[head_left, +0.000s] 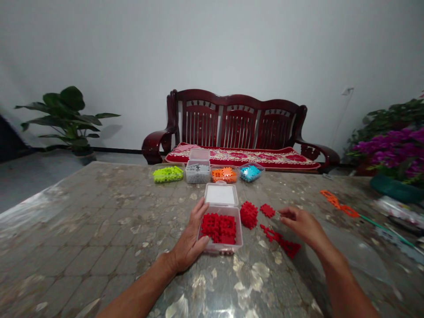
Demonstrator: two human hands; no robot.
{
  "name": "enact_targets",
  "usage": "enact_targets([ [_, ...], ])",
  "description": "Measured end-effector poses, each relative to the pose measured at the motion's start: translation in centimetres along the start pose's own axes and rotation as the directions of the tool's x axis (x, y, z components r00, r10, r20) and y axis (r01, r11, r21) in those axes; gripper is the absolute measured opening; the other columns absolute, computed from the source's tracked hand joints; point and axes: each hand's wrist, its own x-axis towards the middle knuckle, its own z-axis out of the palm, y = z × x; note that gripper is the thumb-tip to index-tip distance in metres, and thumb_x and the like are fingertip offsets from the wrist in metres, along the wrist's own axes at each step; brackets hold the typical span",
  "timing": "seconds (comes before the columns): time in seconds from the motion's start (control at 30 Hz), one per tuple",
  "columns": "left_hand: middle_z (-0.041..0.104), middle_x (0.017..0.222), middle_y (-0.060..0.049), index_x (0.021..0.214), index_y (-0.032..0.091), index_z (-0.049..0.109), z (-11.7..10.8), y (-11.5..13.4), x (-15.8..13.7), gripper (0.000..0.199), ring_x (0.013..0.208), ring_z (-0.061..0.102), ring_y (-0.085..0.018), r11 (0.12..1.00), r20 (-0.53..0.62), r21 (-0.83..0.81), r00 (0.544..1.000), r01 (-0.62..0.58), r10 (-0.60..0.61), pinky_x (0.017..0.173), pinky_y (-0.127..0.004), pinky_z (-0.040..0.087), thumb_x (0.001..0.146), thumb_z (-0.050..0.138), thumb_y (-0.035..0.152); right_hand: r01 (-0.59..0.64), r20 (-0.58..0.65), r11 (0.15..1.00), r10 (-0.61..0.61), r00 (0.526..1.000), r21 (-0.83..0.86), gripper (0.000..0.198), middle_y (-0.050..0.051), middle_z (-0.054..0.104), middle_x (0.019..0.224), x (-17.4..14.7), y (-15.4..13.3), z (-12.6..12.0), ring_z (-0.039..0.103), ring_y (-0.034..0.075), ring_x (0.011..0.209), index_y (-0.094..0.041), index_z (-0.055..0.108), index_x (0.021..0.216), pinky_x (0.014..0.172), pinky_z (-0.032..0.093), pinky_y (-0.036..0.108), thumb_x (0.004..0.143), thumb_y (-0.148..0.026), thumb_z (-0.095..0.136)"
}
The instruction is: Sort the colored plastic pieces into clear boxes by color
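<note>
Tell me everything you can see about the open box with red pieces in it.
The box is translucent, roughly square and apparently plastic. Its lid is open, swung back on the far side. Inside are notched red pieces, some seemingly joined into blocks. It sits upright on the patterned table, with a red cube-like block close on its right. The left hand touches its left side, fingers toward the back and thumb near the front.

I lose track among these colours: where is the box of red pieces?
In the head view, the box of red pieces sits just below centre on the table, the left hand at its left side, a red block to its right.
</note>
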Motion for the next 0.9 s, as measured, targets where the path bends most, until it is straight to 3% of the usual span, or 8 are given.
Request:
enact_targets([
  [0.07,0.005,0.174,-0.011,0.164,0.03,0.015,-0.1,0.1,0.0,0.068,0.16,0.008,-0.039,1.0,0.006,0.006,1.0,-0.004,0.004,0.127,-0.063,0.015,0.105,0.04,0.053,0.037,0.1,0.993,-0.026,0.995,-0.112,0.029,0.008,0.082,0.095,-1.2,-0.4,-0.2,0.075,0.03,0.086,-0.023,0.079,0.094,0.077,0.054,0.038,0.073,-0.037,0.066],
  [0.23,0.004,0.174,-0.013,0.164,0.03,0.014,-0.2,0.4,-0.1,0.069,0.16,0.006,-0.039,0.999,0.017,0.023,0.999,-0.031,0.031,0.127,-0.063,0.016,0.105,0.041,0.052,0.185,0.213,0.932,-0.121,0.97,-0.313,0.043,0.011,0.075,0.124,-3.4,-2.1,1.6,0.07,0.033,0.113,-0.023,0.075,0.118,0.094,0.052,0.042,0.076,-0.031,0.069],
  [0.3,0.003,0.174,-0.012,0.164,0.029,0.013,-0.2,0.4,-0.1,0.069,0.16,0.005,-0.039,0.998,0.023,0.032,0.999,-0.046,0.046,0.127,-0.062,0.017,0.105,0.041,0.05,0.221,0.243,0.887,-0.128,0.961,-0.405,0.041,0.013,0.075,0.122,-3.9,-3.1,2.5,0.069,0.032,0.112,-0.02,0.073,0.12,0.092,0.052,0.04,0.08,-0.027,0.065],
  [0.43,0.001,0.174,-0.011,0.164,0.03,0.013,-0.3,0.5,-0.2,0.068,0.161,0.004,-0.038,0.997,0.032,0.055,0.998,-0.056,0.054,0.128,-0.062,0.017,0.105,0.042,0.047,0.168,0.229,0.822,-0.046,0.972,-0.544,0.032,0.015,0.075,0.112,-4.3,-4.4,3.4,0.072,0.031,0.102,-0.018,0.071,0.116,0.081,0.051,0.035,0.091,-0.033,0.058],
  [0.57,0.002,0.174,-0.012,0.164,0.028,0.013,-0.2,0.5,-0.3,0.068,0.161,0.004,-0.039,0.997,0.042,0.061,0.998,-0.056,0.054,0.127,-0.062,0.017,0.105,0.042,0.045,0.159,0.231,0.864,-0.051,0.972,-0.477,0.04,0.016,0.075,0.119,-3.9,-4.1,3.1,0.071,0.032,0.108,-0.017,0.069,0.125,0.088,0.052,0.039,0.098,-0.034,0.046],
  [0.7,0.002,0.174,-0.011,0.164,0.029,0.012,-0.2,0.5,-0.3,0.069,0.16,0.006,-0.039,0.996,0.042,0.062,0.997,-0.063,0.061,0.127,-0.063,0.018,0.104,0.043,0.044,0.356,0.344,0.867,-0.235,0.909,-0.348,0.048,0.013,0.066,0.14,-2.9,-3.0,2.2,0.06,0.027,0.13,-0.019,0.072,0.125,0.108,0.044,0.037,0.087,-0.012,0.043],
  [0.8,0.003,0.174,-0.012,0.164,0.03,0.013,-0.3,0.5,-0.2,0.069,0.16,0.008,-0.039,0.997,0.037,0.058,0.998,-0.06,0.057,0.127,-0.063,0.019,0.104,0.044,0.044,0.436,0.453,0.85,-0.278,0.847,-0.295,0.051,0.011,0.07,0.131,-2.3,-2.8,1.9,0.062,0.026,0.125,-0.021,0.076,0.115,0.106,0.045,0.037,0.079,-0.006,0.043],
  [0.9,0.003,0.174,-0.012,0.164,0.031,0.012,-0.3,0.5,-0.2,0.069,0.16,0.007,-0.04,0.997,0.043,0.057,0.997,-0.059,0.057,0.127,-0.063,0.019,0.104,0.043,0.047,0.414,0.484,0.847,-0.223,0.846,-0.333,0.043,0.011,0.073,0.115,-2.1,-2.9,1.9,0.067,0.026,0.11,-0.02,0.076,0.109,0.097,0.048,0.036,0.08,-0.008,0.046],
])
